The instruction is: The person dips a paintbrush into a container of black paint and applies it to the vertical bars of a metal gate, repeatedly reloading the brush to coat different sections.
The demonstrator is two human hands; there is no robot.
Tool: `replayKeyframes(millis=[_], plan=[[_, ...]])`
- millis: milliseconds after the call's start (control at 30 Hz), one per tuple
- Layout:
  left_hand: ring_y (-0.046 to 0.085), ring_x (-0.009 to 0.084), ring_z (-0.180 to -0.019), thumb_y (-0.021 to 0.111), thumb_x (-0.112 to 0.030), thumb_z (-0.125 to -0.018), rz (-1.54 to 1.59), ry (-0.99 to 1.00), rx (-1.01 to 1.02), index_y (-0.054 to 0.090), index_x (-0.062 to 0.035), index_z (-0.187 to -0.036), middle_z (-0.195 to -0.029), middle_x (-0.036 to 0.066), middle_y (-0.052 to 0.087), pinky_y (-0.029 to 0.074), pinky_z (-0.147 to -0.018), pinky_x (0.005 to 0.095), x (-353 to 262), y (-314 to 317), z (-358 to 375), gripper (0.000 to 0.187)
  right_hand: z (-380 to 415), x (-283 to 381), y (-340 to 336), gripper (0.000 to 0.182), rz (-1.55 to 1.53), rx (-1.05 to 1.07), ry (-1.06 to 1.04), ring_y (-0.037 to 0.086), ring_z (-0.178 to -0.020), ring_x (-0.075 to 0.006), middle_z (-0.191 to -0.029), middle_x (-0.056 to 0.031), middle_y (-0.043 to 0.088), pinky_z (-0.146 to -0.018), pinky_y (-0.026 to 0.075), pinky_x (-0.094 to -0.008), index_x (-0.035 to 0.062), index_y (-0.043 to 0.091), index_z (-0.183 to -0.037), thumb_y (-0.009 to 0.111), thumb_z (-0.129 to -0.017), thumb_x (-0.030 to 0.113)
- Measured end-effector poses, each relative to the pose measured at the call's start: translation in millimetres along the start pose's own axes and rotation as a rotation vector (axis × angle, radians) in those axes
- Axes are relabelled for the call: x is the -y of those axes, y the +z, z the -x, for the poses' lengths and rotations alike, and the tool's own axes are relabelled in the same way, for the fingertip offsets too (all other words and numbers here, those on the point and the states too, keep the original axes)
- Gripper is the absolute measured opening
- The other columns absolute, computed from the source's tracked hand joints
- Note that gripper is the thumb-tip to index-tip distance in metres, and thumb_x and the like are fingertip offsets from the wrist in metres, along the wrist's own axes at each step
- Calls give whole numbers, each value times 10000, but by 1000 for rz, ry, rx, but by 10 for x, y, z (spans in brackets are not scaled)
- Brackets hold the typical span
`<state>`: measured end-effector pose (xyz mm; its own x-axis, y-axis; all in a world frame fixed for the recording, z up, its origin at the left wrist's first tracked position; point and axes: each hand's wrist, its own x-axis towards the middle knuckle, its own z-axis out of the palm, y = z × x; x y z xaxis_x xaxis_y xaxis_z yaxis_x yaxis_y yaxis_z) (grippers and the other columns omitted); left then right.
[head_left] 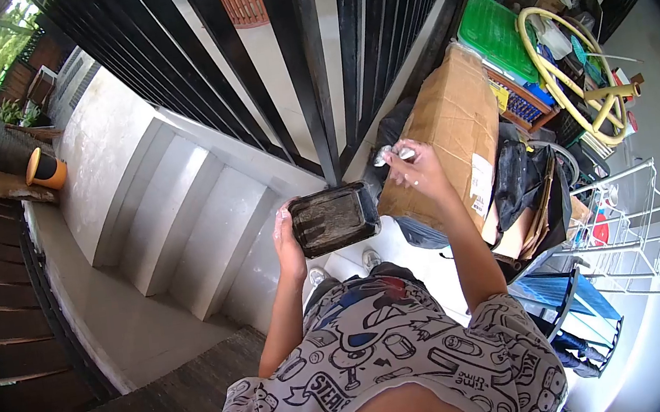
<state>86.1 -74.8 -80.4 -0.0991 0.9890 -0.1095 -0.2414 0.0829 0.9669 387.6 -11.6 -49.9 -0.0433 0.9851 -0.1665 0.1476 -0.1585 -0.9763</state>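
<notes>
My left hand (288, 242) grips the left end of a black rectangular tray (338, 220), held level in front of my body. The tray's inside looks dark and smeared, with streaks on its bottom. Up and to the right of the tray, my right hand (425, 171) is closed in a pinch on a small, crumpled whitish piece (382, 157); I cannot make out what it is. White residue marks the fingers of both hands. The right hand is apart from the tray, in front of a large cardboard box (442, 114).
A black slatted railing (319, 84) rises just beyond the tray. Concrete steps (181, 199) lie to the left, near an orange pot (45, 169). On the right are a green lid (494, 33), a coiled yellow hose (530, 58) and a white wire rack (635, 238).
</notes>
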Motion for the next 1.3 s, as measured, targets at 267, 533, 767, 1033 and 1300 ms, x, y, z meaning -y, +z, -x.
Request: replayKeyframes(millis=[267,533,767,1033,1300], plan=[[569,192,-1174,372,-344,-1092,63,-2,-15,585,-5,-1302,-1239,99,619,415,-1059,339,65,148,-6,452,166,1143,-317,382,-29,-370,-719,638,-751,-79,-923,-84,735,-635,534,-216,-25,571,-1387,574,-1028,107],[567,196,-1174,366,-304,-1087,0,58,-62,587,4,-1288,-1238,102,619,407,-1065,340,159,401,64,429,-432,199,-281,332,-9,-187,-631,617,-654,-98,-815,-42,681,-590,509,-252,61,660,-1298,561,-982,41],[552,199,-1185,368,-309,-1083,-9,92,-149,587,7,-1273,-1245,98,606,392,-1073,339,268,554,172,430,-427,455,-721,377,-411,62,-423,655,-729,-169,-977,-110,706,-556,519,-274,28,603,-1352,613,-1000,162],[542,212,-1200,343,-307,-1075,-66,133,-199,598,9,-1268,-1242,106,610,373,-1088,347,366,616,231,450,-565,872,-533,354,-80,-57,-775,630,-710,-140,-928,-97,700,-606,525,-262,14,614,-1335,562,-985,9],[550,216,-1195,350,-266,-1056,-29,97,-151,609,-1,-1260,-1243,107,617,380,-1085,347,216,388,239,424,-316,46,-493,164,234,12,-385,645,-610,-184,-732,-98,667,-564,517,-336,0,665,-1051,593,-996,136]])
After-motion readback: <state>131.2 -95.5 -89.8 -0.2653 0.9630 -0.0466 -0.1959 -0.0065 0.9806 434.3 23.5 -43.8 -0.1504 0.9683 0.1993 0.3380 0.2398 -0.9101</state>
